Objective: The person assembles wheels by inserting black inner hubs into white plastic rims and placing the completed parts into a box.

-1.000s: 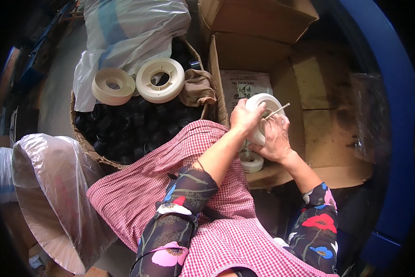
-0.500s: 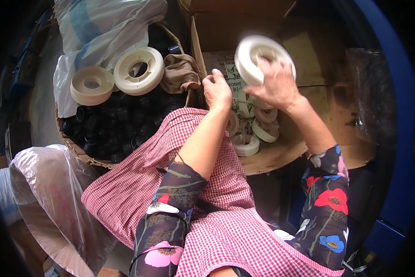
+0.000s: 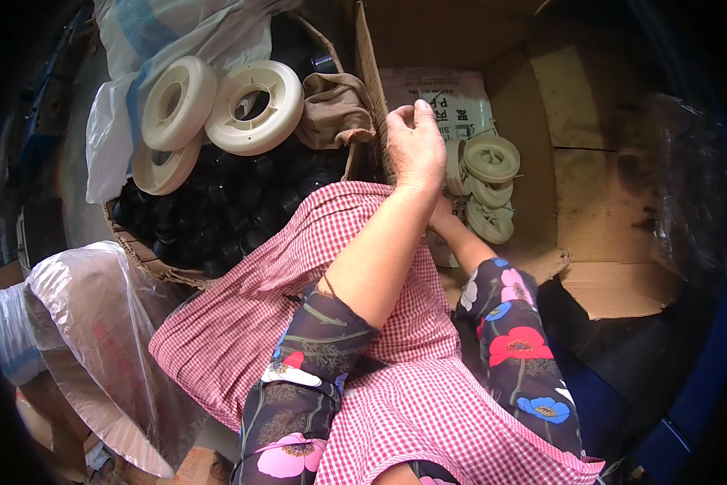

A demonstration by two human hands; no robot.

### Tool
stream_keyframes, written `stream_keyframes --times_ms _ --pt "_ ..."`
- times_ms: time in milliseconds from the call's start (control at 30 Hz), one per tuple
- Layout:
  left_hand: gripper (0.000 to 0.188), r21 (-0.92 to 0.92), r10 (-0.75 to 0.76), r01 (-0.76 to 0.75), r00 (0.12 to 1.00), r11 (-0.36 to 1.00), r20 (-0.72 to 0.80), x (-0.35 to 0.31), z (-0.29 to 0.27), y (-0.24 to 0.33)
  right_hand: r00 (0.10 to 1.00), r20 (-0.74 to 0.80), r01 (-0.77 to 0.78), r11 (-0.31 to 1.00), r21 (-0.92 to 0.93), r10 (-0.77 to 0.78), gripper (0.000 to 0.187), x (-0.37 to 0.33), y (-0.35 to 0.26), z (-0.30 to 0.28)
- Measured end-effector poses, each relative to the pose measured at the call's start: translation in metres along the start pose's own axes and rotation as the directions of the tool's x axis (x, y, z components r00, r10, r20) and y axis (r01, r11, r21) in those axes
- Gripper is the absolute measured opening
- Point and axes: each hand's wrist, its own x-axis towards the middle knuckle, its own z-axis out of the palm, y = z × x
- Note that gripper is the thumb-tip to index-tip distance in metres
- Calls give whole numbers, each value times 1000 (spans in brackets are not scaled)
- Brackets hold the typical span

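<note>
My left hand [image 3: 418,149] is raised at the edge of the cardboard box, its fingers curled in and the thumb up. Whatever it may hold is hidden. My right hand [image 3: 442,213] reaches low into the box behind my left forearm, close to the rings there; its fingers are out of sight. Several off-white plastic rings [image 3: 493,158] lie piled in the box. To the left, a flat ribbed ring [image 3: 276,133] rests over black parts, beside another white ring [image 3: 202,87] that leans on a lower one [image 3: 176,179].
Many small black plastic parts [image 3: 218,198] fill a round-edged carton at the left. A brown cloth [image 3: 335,113] hangs by the cardboard box wall [image 3: 371,73]. A printed white sheet [image 3: 469,93] lies inside the box. Clear plastic wrap [image 3: 72,283] covers something at lower left.
My right hand has come down and left, and the ring it held no longer shows in it. Three white rings now sit at the left instead of two. My left hand stays curled.
</note>
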Motion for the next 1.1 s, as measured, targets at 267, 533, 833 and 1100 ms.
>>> stream_keyframes --times_ms 267,533,833,1100 --pt "59 248 -39 24 998 968 58 -3 -8 2 986 -54 -119 888 444 159 27 -34 5 -130" --pt "68 328 137 -175 981 928 136 -15 -6 7 966 -249 177 538 824 64 19 -148 -69 -293" --pt "58 302 21 -237 817 923 577 -35 -11 12 862 -484 270 673 689 150 25 -143 -84 -306" --pt "58 -44 -162 167 982 985 101 -7 -15 3 522 -642 369 827 -423 -561 72 -183 -100 -265"
